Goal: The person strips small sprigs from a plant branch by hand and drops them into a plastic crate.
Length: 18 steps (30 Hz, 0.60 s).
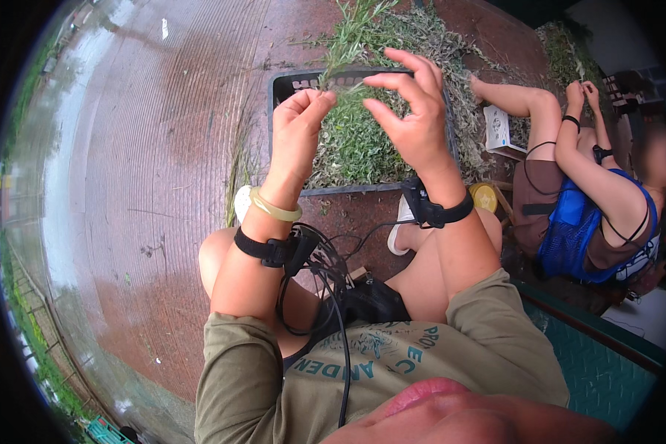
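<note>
My left hand point(299, 125) pinches the lower stem of a leafy green sprig point(347, 41) between thumb and forefinger. The sprig stands nearly upright above the far side of a black plastic crate point(273, 111). To its right is my right hand point(413, 105), fingers spread and curved, thumb apart from them, with no object in its grasp. Blurred leaf tips point(355, 89) show between the two hands; whether they belong to the sprig I cannot tell. Below, plucked green leaves point(361, 147) fill much of the crate.
Cut leafy stalks point(444, 50) are heaped behind and right of the crate. Thin stalks point(234, 166) lie at its left. Rightward are a white box point(498, 130), a yellow round lid point(483, 197) and a seated person in a blue mesh vest point(571, 222). Black cables point(327, 266) hang between my forearms.
</note>
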Tool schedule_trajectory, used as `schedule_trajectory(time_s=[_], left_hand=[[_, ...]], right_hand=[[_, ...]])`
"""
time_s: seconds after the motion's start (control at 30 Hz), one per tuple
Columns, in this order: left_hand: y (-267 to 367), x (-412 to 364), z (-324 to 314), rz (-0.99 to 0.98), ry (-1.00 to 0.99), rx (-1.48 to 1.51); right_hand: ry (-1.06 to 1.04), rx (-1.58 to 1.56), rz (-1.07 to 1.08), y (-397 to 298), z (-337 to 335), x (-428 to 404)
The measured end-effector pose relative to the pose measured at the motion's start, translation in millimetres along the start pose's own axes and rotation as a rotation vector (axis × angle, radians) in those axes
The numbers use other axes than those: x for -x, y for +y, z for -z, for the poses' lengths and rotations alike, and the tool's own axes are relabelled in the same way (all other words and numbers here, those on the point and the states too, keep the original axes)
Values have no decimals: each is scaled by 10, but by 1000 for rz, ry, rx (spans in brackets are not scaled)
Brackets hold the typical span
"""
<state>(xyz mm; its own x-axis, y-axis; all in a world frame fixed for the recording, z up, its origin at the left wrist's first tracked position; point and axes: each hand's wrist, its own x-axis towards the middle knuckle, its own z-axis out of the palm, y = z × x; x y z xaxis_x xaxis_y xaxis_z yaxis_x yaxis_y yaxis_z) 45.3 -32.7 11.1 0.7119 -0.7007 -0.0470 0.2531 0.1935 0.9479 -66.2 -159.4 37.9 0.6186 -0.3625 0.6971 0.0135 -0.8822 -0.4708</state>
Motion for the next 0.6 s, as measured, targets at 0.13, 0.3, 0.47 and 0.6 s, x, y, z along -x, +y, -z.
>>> schedule_trajectory(time_s=[0.13, 0.3, 0.47, 0.6], left_hand=[[-9, 11, -34, 20, 14, -23], [-21, 13, -42, 41, -59, -14], [-28, 18, -34, 29, -62, -43], [28, 7, 7, 64, 12, -27]], right_hand=[[-17, 44, 42, -6, -94, 30], [-2, 84, 56, 22, -122, 41], [-5, 174, 34, -12, -114, 40], [133, 86, -84, 206, 45, -10]])
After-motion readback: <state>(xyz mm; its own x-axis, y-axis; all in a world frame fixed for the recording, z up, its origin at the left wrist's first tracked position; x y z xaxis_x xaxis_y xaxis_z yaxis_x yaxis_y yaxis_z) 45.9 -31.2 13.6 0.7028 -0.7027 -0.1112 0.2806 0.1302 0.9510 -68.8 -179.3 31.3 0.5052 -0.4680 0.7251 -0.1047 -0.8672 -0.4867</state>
